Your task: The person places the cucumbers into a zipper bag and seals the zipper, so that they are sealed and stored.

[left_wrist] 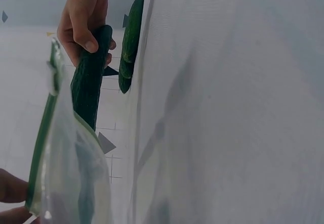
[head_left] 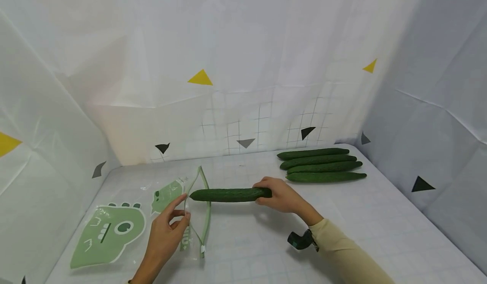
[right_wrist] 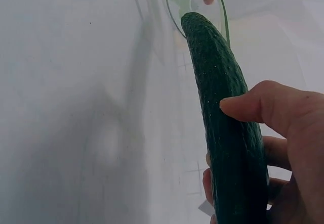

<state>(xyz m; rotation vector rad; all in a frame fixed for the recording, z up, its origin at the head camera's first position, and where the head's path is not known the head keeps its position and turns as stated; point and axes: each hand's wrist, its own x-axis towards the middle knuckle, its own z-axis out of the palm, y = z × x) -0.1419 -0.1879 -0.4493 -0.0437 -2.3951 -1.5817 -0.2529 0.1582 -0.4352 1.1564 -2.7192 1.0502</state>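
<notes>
My right hand (head_left: 280,195) grips a dark green cucumber (head_left: 228,195) by its right end, thumb on one side and fingers around the other. The cucumber's far tip reaches into the spread mouth of a clear slider zip bag (head_left: 207,220) with green edging. With its fingers at the near side of that mouth, my left hand (head_left: 167,229) holds the bag's rim. In the left wrist view, the cucumber (left_wrist: 90,82) shows partly through the clear plastic. The right wrist view shows the cucumber's bumpy skin (right_wrist: 217,77) up close, tip toward the bag.
Several more cucumbers (head_left: 323,165) lie side by side at the back right of the white table (head_left: 251,250). The bag's body, printed with a green cartoon creature (head_left: 110,233), spreads across the left of the table. White sheets (head_left: 243,34) stand around the back and sides.
</notes>
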